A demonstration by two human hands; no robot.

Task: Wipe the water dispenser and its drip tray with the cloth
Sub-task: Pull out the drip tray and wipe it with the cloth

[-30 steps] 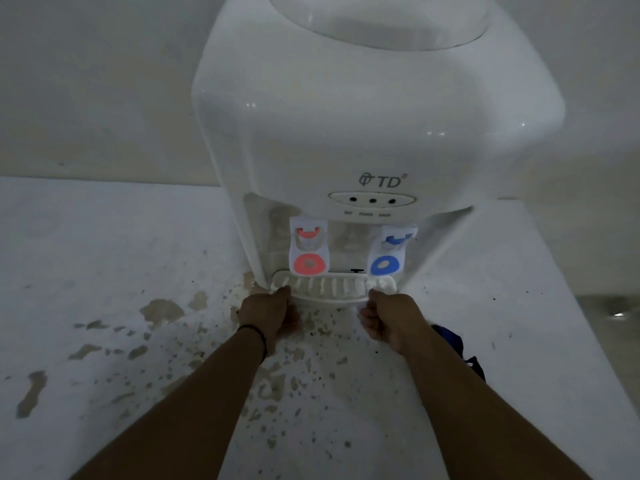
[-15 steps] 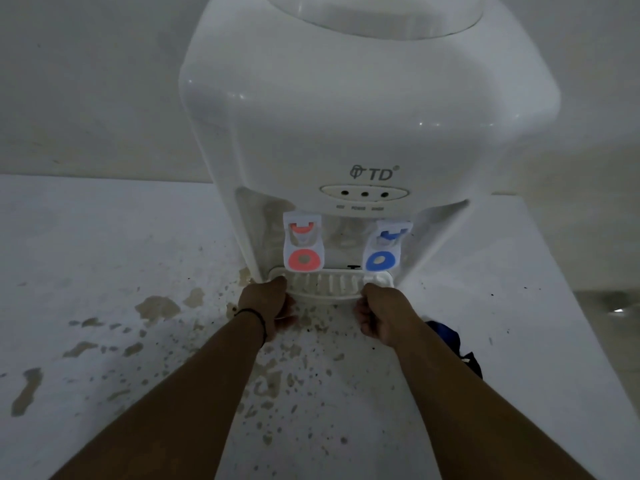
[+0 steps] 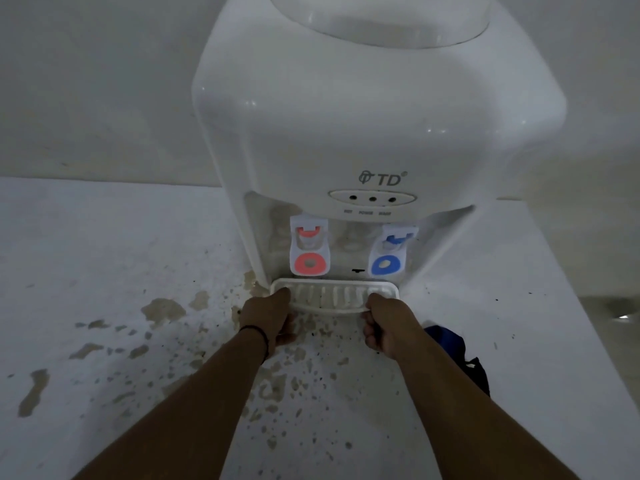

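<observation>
On the stained white counter [image 3: 104, 271], near its front edge, two bare forearms reach forward. The left hand [image 3: 268, 315] and right hand [image 3: 386, 322] each grip an end of the ribbed white plastic drip tray [image 3: 332, 299], fingers curled under it. A dark blue cloth [image 3: 460, 351] lies bunched just right of the right forearm. Beyond stands the glossy, rounded water dispenser [image 3: 363, 116], marked "TD", with red [image 3: 309, 251] and blue [image 3: 390, 252] taps.

Bare counter [image 3: 104, 258] lies open left of the dispenser [image 3: 363, 133] — its taps [image 3: 309, 251] overhang the tray [image 3: 332, 294]
</observation>
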